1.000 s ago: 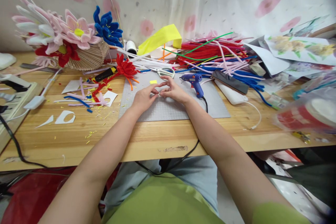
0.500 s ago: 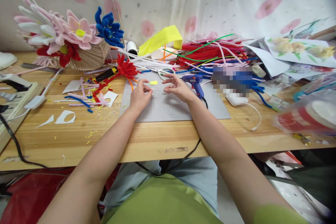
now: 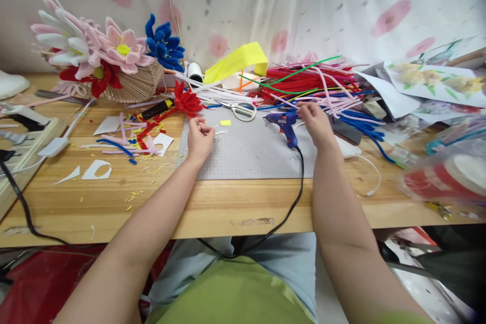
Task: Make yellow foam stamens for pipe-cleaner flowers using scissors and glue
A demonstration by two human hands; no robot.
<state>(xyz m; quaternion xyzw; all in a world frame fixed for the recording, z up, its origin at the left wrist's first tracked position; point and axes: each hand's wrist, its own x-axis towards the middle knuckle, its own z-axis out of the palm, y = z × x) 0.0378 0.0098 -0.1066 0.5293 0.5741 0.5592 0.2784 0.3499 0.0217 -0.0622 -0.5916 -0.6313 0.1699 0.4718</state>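
Note:
My left hand [image 3: 200, 137] is closed over the left part of the grey cutting mat [image 3: 250, 162]; its fingers pinch something too small to make out, near a tuft of thin white strands [image 3: 221, 133]. Just behind it is a red fuzzy flower [image 3: 187, 99]. My right hand [image 3: 314, 120] is raised at the mat's right side, fingers bent, beside the blue glue gun [image 3: 286, 127]; whether it holds anything is unclear. White-handled scissors [image 3: 244, 111] and a small yellow piece [image 3: 225, 123] lie on the mat between my hands.
Pipe-cleaner flowers [image 3: 123, 49] stand at the back left. Bundles of red stems [image 3: 322, 79] and blue stems [image 3: 360, 124] lie behind and right. Cut scraps [image 3: 97, 169] are at left. A bagged red cup [image 3: 440, 177] sits at right; the glue gun's black cable [image 3: 301, 182] hangs over the front edge.
My right hand has moved right and slightly up, from the middle of the mat past the glue gun. My left hand has shifted slightly left and down. The view has shifted a little.

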